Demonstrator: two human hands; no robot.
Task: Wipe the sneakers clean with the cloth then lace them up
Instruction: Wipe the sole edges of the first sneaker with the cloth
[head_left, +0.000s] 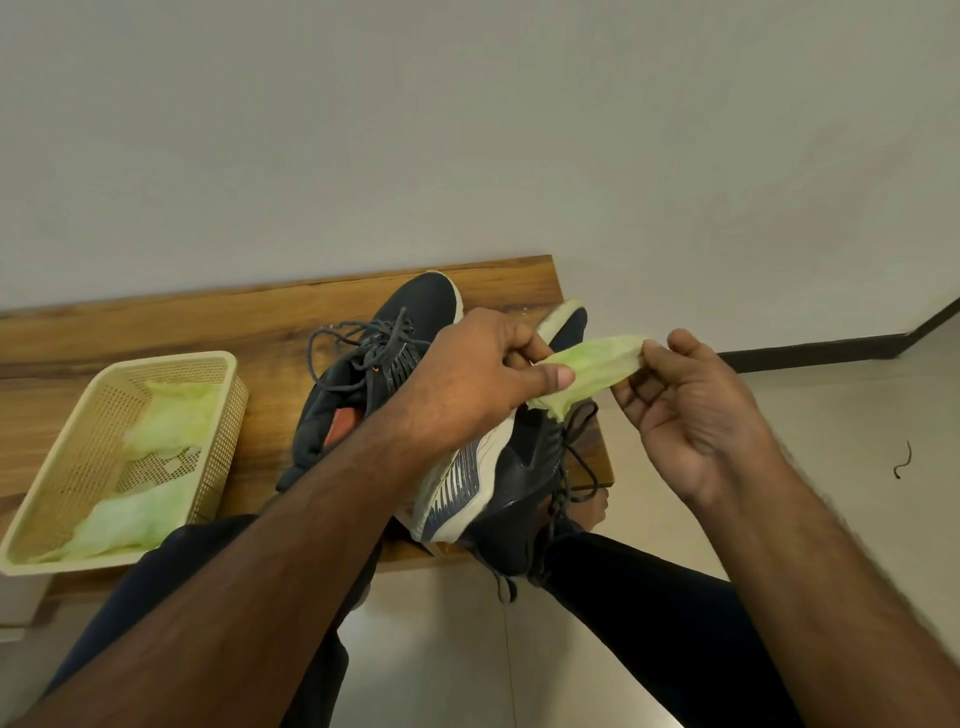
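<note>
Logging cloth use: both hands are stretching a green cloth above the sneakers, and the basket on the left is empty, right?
Not empty. The head view shows the basket holding more green cloths. Both the left hand and right hand do hold the green cloth above the sneakers.

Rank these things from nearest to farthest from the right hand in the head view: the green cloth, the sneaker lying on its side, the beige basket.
1. Green cloth: pinched by right hand.
2. Sneaker lying on its side: just left, below.
3. Beige basket: far left on the bench.

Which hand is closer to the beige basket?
Left. The left hand is above the sneakers, right of the basket; the right hand is farther right, past the bench edge.
</note>
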